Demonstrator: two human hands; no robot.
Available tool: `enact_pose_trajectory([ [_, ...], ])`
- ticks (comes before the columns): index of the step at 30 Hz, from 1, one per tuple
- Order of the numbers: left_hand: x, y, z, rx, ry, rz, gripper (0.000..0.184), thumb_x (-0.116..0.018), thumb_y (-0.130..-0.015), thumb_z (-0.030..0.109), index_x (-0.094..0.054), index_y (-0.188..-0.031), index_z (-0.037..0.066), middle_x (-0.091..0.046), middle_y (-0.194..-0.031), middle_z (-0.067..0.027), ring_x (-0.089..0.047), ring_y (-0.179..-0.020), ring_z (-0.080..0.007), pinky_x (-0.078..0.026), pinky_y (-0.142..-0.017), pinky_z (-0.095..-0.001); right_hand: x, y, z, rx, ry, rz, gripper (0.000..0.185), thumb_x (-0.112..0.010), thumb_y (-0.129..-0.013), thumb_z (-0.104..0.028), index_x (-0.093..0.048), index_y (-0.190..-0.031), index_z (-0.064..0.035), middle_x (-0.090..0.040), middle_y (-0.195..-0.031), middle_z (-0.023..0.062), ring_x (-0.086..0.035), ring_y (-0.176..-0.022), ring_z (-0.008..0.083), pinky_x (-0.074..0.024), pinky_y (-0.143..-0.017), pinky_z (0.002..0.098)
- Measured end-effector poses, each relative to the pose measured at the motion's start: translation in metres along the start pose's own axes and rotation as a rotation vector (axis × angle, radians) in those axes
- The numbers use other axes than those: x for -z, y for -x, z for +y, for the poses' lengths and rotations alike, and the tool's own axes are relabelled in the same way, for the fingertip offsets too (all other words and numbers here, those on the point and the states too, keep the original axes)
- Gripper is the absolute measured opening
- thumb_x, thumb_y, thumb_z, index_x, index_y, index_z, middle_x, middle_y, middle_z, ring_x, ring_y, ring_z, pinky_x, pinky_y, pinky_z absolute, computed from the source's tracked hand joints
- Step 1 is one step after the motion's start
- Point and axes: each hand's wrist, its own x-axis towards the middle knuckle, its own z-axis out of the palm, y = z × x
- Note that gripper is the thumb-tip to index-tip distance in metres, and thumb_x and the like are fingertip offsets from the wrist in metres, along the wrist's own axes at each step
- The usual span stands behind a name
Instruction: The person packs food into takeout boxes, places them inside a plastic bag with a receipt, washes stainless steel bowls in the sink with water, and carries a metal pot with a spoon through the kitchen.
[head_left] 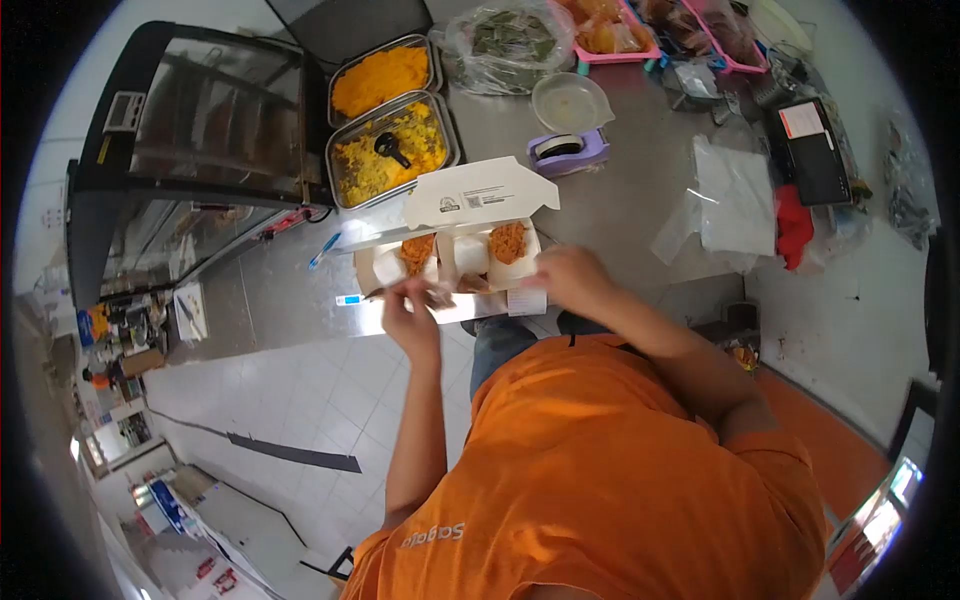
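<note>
Two open paper boxes sit side by side at the counter's front edge. In the left box (366, 268) and the right box (530, 270) are white mounds (470, 255) and orange shredded food (508, 242). A printed white lid (480, 195) stands up behind them. My left hand (408, 312) is at the front of the left box, fingers pinched by a blurred brownish piece whose nature I cannot make out. My right hand (572, 280) is beside the right box's front right corner; motion blur hides its fingertips.
Behind the boxes are two metal trays of yellow food (380, 80), one with a black scoop (392, 150), a purple tape dispenser (570, 152) and a clear bowl (572, 103). A glass display case (215, 95) is left; plastic bags (735, 195) lie right.
</note>
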Motion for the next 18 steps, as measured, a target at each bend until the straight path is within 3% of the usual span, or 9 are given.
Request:
enact_pose_trajectory([
  [1, 0.002, -0.016, -0.011, 0.016, -0.064, 0.097, 0.010, -0.071, -0.094, 0.008, -0.066, -0.097, -0.001, -0.069, -0.085, -0.0100, -0.064, -0.075, -0.0192, -0.050, -0.067, -0.0290, -0.001, -0.003, 0.022, -0.047, 0.053, 0.037, 0.031, -0.076, -0.085, -0.029, -0.060, -0.088, -0.0032, -0.066, -0.090, 0.0175, -0.066, -0.086, 0.0390, -0.0526, -0.074, 0.0485],
  [4, -0.022, -0.024, 0.020, -0.295, -0.286, 0.393, 0.021, -0.073, -0.093, 0.012, -0.063, -0.105, -0.002, -0.065, -0.096, -0.0133, -0.062, -0.081, -0.0210, -0.049, -0.066, -0.0309, -0.010, -0.012, 0.065, -0.098, 0.125, 0.097, 0.031, -0.076, -0.085, -0.024, -0.057, -0.098, -0.0027, -0.066, -0.090, 0.0183, -0.066, -0.088, 0.0409, -0.0539, -0.076, 0.0494],
  [5, -0.033, -0.017, 0.015, -0.250, -0.201, 0.186, 0.027, -0.073, -0.092, 0.010, -0.059, -0.110, -0.004, -0.061, -0.106, -0.0147, -0.060, -0.085, -0.0221, -0.049, -0.065, -0.0332, -0.014, -0.019, 0.075, -0.101, 0.134, 0.112, 0.032, -0.076, -0.085, -0.022, -0.056, -0.101, -0.0026, -0.066, -0.090, 0.0185, -0.066, -0.090, 0.0414, -0.0542, -0.077, 0.0497],
  [6, -0.048, -0.013, 0.031, -0.175, -0.070, -0.014, 0.021, -0.069, -0.093, 0.009, -0.059, -0.108, -0.002, -0.064, -0.091, -0.0150, -0.062, -0.078, -0.0244, -0.049, -0.064, -0.0372, -0.020, -0.024, 0.080, -0.073, 0.139, 0.095, 0.032, -0.075, -0.085, -0.020, -0.055, -0.102, -0.0025, -0.066, -0.092, 0.0189, -0.067, -0.091, 0.0418, -0.0543, -0.078, 0.0502],
  [8, -0.069, -0.009, 0.060, -0.039, -0.206, -0.514, 0.018, -0.066, -0.093, 0.018, -0.066, -0.092, 0.000, -0.066, -0.069, -0.0192, -0.065, -0.062, -0.0347, -0.051, -0.061, -0.0429, -0.031, -0.029, 0.089, -0.022, 0.146, 0.055, 0.032, -0.075, -0.084, -0.016, -0.054, -0.104, -0.0024, -0.066, -0.094, 0.0195, -0.067, -0.094, 0.0426, -0.0545, -0.079, 0.0513],
  [10, -0.083, 0.021, 0.027, -0.194, -0.456, -0.909, 0.025, -0.069, -0.089, 0.023, -0.066, -0.081, 0.000, -0.069, -0.079, -0.0217, -0.068, -0.076, -0.0426, -0.055, -0.069, -0.0515, -0.044, -0.037, 0.109, -0.124, 0.162, -0.036, 0.032, -0.075, -0.084, -0.014, -0.054, -0.105, -0.0023, -0.067, -0.098, 0.0202, -0.067, -0.096, 0.0430, -0.0549, -0.081, 0.0516],
  [12, -0.084, 0.067, 0.013, -0.019, -0.653, -0.925, 0.024, -0.070, -0.090, 0.026, -0.068, -0.092, 0.002, -0.071, -0.084, -0.0204, -0.068, -0.082, -0.0401, -0.053, -0.079, -0.0497, -0.038, -0.037, 0.119, -0.185, 0.176, -0.088, 0.031, -0.074, -0.084, -0.013, -0.055, -0.105, -0.0019, -0.067, -0.101, 0.0213, -0.067, -0.096, 0.0436, -0.0552, -0.081, 0.0519],
  [14, -0.072, 0.094, 0.015, 0.020, -0.532, -0.783, 0.026, -0.072, -0.087, 0.023, -0.066, -0.105, 0.004, -0.070, -0.101, -0.0216, -0.067, -0.094, -0.0402, -0.052, -0.085, -0.0500, -0.018, -0.029, 0.114, -0.207, 0.172, -0.104, 0.030, -0.074, -0.084, -0.012, -0.056, -0.106, -0.0014, -0.068, -0.102, 0.0227, -0.068, -0.094, 0.0441, -0.0557, -0.081, 0.0519],
  [18, -0.081, 0.117, 0.016, -0.062, -0.552, -0.717, 0.056, -0.071, -0.088, 0.030, -0.056, -0.136, 0.005, -0.053, -0.138, -0.0261, -0.052, -0.129, -0.0417, -0.047, -0.100, -0.0511, -0.020, -0.028, 0.115, -0.007, 0.131, 0.048, 0.030, -0.074, -0.082, -0.013, -0.059, -0.104, -0.0003, -0.070, -0.096, 0.0249, -0.069, -0.093, 0.0442, -0.0564, -0.082, 0.0524],
])
